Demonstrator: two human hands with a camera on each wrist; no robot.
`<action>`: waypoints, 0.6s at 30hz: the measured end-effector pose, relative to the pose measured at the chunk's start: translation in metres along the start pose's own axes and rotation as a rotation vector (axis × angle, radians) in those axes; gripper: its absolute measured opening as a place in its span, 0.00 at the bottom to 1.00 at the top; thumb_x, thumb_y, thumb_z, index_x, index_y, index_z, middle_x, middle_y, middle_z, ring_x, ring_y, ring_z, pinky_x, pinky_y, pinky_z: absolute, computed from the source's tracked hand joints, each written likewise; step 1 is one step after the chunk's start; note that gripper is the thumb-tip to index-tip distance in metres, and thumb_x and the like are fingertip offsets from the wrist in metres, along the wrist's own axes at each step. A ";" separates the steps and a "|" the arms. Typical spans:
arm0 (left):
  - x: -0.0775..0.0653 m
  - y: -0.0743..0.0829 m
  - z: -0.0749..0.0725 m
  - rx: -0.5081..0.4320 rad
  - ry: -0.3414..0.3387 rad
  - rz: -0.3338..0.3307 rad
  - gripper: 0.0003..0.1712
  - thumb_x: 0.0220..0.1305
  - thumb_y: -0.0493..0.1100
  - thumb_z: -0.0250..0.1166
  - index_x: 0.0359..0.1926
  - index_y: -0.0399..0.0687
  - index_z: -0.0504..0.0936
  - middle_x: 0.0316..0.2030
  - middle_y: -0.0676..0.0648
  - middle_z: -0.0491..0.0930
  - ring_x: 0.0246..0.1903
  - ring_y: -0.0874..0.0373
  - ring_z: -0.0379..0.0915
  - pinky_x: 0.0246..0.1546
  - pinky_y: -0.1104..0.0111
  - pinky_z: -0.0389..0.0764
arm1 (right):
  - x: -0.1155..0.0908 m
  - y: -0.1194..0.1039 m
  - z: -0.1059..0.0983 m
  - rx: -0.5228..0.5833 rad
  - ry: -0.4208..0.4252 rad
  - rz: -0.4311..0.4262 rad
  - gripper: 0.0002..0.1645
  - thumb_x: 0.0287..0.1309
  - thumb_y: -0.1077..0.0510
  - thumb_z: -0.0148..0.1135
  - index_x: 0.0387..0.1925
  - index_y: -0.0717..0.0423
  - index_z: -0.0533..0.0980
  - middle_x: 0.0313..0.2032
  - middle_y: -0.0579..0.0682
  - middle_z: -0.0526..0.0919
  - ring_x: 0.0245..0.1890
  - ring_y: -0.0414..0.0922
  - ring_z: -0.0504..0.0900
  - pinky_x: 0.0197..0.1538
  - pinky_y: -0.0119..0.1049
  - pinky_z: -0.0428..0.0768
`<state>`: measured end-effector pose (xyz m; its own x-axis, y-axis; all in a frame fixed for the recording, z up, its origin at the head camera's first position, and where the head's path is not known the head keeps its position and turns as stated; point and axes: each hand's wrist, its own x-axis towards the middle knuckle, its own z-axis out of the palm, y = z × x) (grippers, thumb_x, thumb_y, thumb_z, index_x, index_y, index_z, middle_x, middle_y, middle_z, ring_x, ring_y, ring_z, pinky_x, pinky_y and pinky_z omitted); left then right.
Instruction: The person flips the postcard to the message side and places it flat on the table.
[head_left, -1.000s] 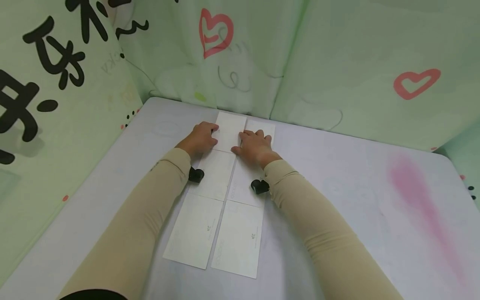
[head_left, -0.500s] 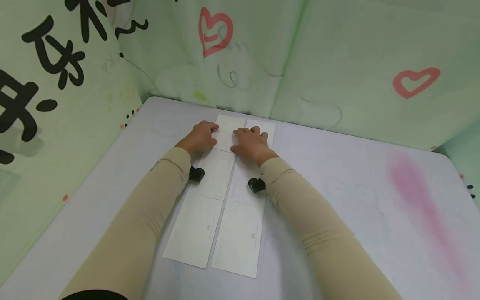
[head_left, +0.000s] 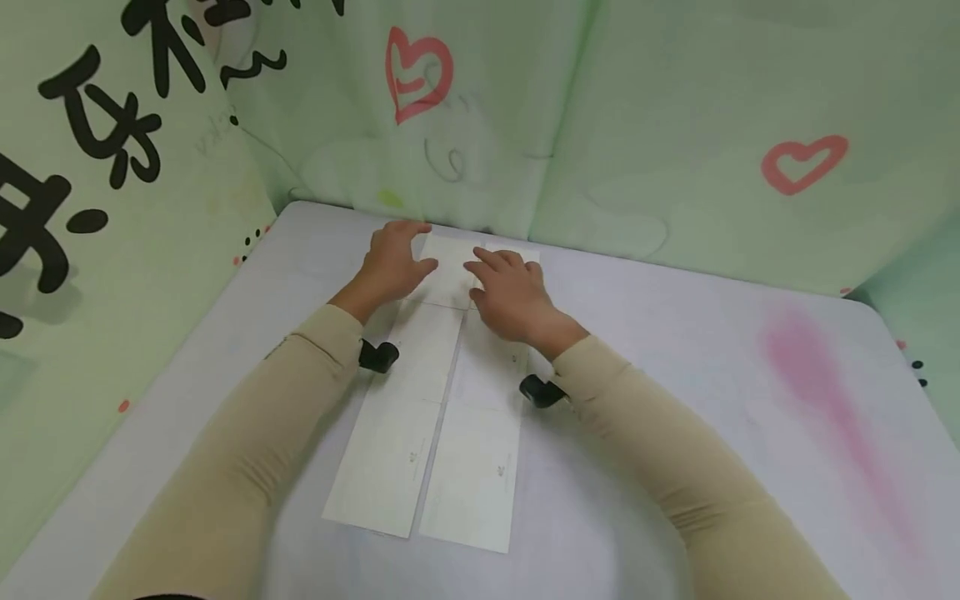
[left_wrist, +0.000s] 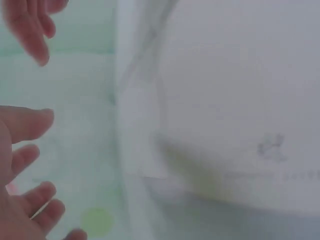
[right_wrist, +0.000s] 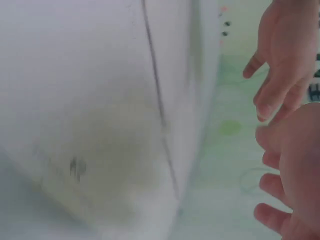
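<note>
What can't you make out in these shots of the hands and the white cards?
- Head view: small print on the near cards is too small to read.
- Head view: the far right card is mostly hidden by the right hand.
- Left wrist view: motion blur hides whether the left hand touches a card.

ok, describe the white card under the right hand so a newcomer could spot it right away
On the pale lilac table, white rectangular cards lie in two columns running toward the green curtain. The wanted card is the farthest one in the right column. Unlike its neighbours, it has the right hand over its near part.
</note>
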<state>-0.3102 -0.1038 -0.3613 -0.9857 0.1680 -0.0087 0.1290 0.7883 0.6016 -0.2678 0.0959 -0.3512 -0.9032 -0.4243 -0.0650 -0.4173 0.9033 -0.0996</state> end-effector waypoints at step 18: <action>-0.166 0.014 -0.012 0.328 -0.038 0.164 0.62 0.54 0.75 0.65 0.78 0.46 0.54 0.77 0.35 0.43 0.75 0.33 0.30 0.61 0.26 0.43 | -0.205 0.025 0.000 -0.045 0.199 0.070 0.46 0.66 0.35 0.57 0.72 0.63 0.63 0.73 0.63 0.60 0.72 0.63 0.57 0.64 0.70 0.56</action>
<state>-0.1460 -0.1273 -0.3419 -0.9452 0.3248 0.0336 0.3189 0.8960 0.3090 -0.0935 0.2054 -0.3403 -0.9303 -0.3437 0.1279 -0.3529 0.9340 -0.0567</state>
